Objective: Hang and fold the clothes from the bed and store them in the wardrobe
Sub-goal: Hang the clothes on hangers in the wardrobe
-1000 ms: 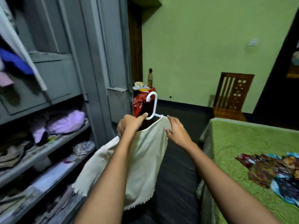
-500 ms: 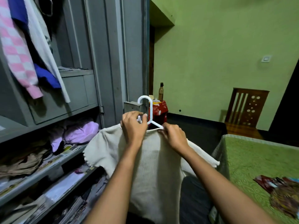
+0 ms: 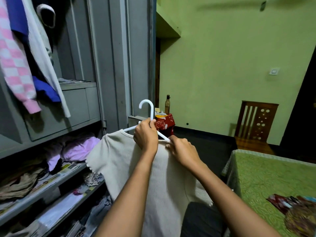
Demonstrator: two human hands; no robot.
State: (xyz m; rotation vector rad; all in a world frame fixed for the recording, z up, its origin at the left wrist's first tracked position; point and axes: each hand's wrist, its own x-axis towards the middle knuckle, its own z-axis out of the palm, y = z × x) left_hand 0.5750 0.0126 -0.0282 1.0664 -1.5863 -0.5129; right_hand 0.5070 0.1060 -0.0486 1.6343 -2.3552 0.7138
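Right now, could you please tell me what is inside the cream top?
A white hanger runs through the cream top: its hook and both arms near the neckline show. The arm ends are covered by the fabric. The left hand grips the hanger's neck.

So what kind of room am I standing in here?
Most likely a bedroom at home. An open grey wardrobe with hanging clothes and stuffed shelves stands on the left, a bed with a green cover sits on the right, and both hands hold a cream top on a white hanger.
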